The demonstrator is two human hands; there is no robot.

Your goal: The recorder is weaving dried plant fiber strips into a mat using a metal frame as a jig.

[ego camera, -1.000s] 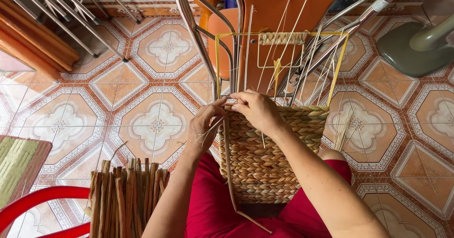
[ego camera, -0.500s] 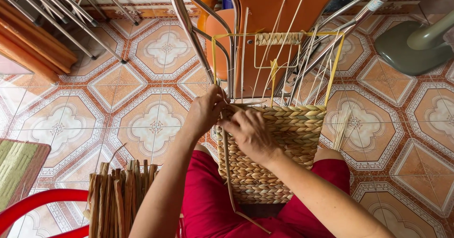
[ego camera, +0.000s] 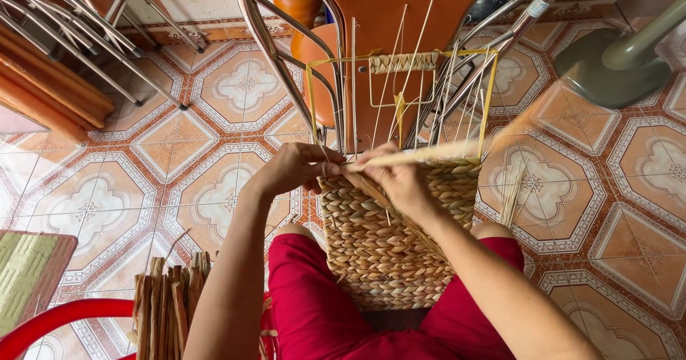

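A half-woven tan basket of twisted plant fibre stands between the person's knees on its yellow wire frame. Half a second ago both hands were bunched at its rim; now the right hand has drawn a long pale fibre strand out to the right, grip clamped on it, while the left hand pinches its near end, tightening the stitch.
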